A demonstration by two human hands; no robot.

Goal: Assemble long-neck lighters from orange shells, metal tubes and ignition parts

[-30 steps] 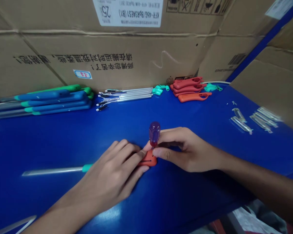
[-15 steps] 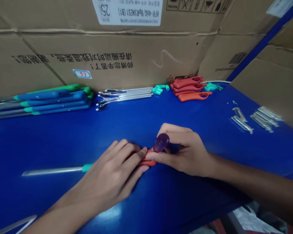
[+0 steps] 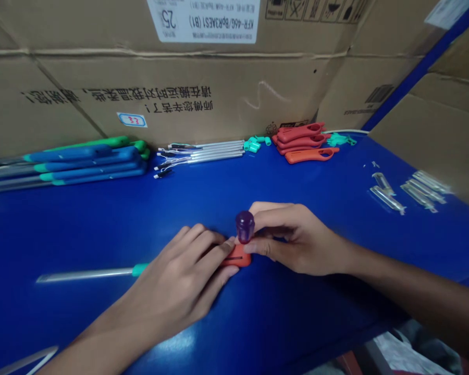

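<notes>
Head: screwdriver [image 3: 245, 226] well inside table edge [image 3: 355, 338]

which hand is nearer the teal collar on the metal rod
Left. The left hand is directly right of the teal collar; the right hand is farther right, gripping the purple-handled tool.
</notes>
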